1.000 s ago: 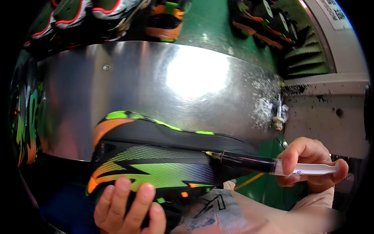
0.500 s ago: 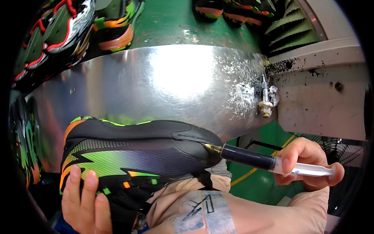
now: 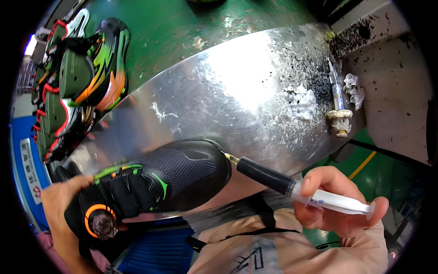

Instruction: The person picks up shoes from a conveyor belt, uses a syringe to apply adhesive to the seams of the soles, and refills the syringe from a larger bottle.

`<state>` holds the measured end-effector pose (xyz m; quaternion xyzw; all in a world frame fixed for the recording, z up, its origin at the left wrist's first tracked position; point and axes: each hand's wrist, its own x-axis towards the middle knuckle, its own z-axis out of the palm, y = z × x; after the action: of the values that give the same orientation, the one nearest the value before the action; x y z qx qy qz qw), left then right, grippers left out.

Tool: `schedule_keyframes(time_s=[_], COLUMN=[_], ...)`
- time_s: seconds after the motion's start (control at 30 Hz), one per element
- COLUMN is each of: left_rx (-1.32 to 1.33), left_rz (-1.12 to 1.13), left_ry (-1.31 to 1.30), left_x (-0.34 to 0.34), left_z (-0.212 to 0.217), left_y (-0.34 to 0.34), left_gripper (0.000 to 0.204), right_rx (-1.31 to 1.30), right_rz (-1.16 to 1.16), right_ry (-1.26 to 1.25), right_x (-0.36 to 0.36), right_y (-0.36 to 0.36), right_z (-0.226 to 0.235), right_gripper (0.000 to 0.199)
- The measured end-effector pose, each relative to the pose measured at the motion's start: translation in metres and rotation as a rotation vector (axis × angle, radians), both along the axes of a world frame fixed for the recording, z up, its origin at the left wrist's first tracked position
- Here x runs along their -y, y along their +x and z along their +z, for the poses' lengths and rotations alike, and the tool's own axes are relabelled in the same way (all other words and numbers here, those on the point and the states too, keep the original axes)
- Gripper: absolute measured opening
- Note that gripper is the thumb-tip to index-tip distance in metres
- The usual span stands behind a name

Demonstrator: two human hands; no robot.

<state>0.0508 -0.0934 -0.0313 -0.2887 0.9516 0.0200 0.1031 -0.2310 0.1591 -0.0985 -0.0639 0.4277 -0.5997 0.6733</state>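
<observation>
A black sports shoe (image 3: 189, 171) with green and orange accents lies across the near side of the metal bench, toe pointing right and laced upper facing up. My left hand (image 3: 61, 212) is closed around its heel end at the far left; part of the fingers is hidden behind the shoe. In my right hand (image 3: 335, 196) is a syringe (image 3: 267, 176) filled with dark liquid, its thumb at the white plunger's end. The yellowish needle tip meets the shoe's toe, at the edge between upper and sole.
Several finished-looking shoes (image 3: 102, 68) stand on the green surface at the far left. A second syringe (image 3: 336, 89) and crumpled white tissue (image 3: 354, 91) lie at the bench's right end, by a stained panel (image 3: 388, 73). Dark and white residue marks the metal bench (image 3: 214, 100).
The shoe has been turned from its side to upper-up. My left hand has gone from the shoe's side to its heel. The needle has stayed at the toe while my view shifted.
</observation>
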Motion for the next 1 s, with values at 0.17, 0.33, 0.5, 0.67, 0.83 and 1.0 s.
schedule_keyframes(time_s=[0.17,0.33,0.5,0.67,0.83,1.0], left_rx=[0.182,0.010,-0.079,-0.064,-0.084,-0.215], left_rz=[0.106,0.278,0.278,0.242,0.308,0.375], left_ry=[0.010,0.251,0.249,0.218,0.208,0.265], left_x=[-0.036,-0.052,-0.073,-0.096,-0.118,-0.124], left_z=[0.009,0.025,0.021,0.018,0.022,0.009], left_y=[-0.038,-0.067,-0.071,-0.073,-0.070,-0.082], left_gripper=[0.057,0.068,0.062,0.048,0.040,0.034], right_rx=[-0.120,-0.102,-0.052,0.168,0.446,-0.250], right_rz=[-0.096,0.015,-0.026,-0.003,0.130,-0.249], right_ry=[-0.047,-0.165,-0.246,-0.076,0.709,-0.124], right_x=[0.000,-0.002,0.000,0.011,0.016,-0.015], right_y=[-0.001,-0.008,-0.002,0.009,0.022,0.072], right_z=[-0.015,-0.028,-0.030,-0.026,-0.009,-0.007], right_gripper=[0.108,0.095,0.091,0.058,0.028,0.047])
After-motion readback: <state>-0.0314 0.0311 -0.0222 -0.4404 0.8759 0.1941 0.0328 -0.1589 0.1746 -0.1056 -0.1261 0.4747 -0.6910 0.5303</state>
